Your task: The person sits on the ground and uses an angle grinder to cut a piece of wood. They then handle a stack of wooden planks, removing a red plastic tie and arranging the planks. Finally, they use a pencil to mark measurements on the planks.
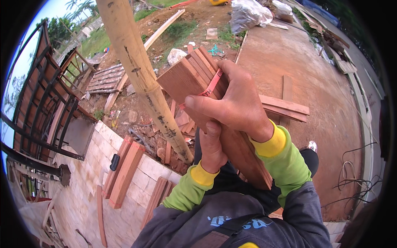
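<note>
Wood bundle (243,153): slanted before the torso, upper end jutting past both hands, lower end reaching between the forearms
Right hand (237,102): curled firmly round the bundle, thumb beside the red band (212,84)
Left hand (211,148): lower, against its left side; fingers hidden, grip cannot be told

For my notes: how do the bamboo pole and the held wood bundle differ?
The pole is pale yellow; the bundle is reddish brown. The pole is round; the bundle has flat-sided pieces. No hand touches the pole; the right hand grips the bundle. Both slant in view.
</note>
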Demonstrator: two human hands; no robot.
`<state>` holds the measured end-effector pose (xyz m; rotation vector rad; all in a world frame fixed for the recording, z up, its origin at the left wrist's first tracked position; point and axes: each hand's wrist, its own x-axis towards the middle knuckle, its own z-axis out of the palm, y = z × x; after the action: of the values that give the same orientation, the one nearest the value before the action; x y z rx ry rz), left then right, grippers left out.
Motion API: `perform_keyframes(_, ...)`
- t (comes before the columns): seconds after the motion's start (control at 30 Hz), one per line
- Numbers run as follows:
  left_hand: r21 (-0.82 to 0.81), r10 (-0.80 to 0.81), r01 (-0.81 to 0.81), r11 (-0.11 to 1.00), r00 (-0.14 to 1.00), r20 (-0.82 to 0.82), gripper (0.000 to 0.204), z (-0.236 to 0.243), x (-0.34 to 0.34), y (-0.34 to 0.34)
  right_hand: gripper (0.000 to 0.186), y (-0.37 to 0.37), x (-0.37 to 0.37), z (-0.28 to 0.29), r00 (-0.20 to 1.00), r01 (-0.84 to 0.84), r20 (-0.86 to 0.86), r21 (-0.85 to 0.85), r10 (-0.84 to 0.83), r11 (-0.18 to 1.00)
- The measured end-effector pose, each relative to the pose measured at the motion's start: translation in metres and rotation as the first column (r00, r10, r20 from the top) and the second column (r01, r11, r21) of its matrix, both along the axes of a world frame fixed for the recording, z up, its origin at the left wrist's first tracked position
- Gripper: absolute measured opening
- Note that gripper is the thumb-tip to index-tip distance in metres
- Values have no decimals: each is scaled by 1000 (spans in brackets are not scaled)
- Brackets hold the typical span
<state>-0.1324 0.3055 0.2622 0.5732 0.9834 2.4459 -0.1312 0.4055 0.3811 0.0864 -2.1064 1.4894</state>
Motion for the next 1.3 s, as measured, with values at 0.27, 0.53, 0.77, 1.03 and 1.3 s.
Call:
perform_keyframes(0.27,-81,24,-29,996,998,-60,82,3,1,2,70,4,-3,-1,996,50,65,121,-58,991)
perform_keyframes(0.53,-35,-9,8,999,1000,-21,84,11,3,9,75,10,-1,-2,999,30,-23,98,-28,995)
perform_keyframes(0.77,10,-22,21,1000,997,74,90,7,-4,9,97,13,4,-19,1000,-24,-18,38,25,999)
perform_keyframes(1.03,-174,254,-254,951,967,-25,88,-4,-7,-3,95,20,71,-110,999,41,-25,290,-36,956)
perform_keyframes(1.3,-41,183,-190,981,974,-131,84,-1,-20,-10,68,12,80,-111,989,83,97,241,-109,967)
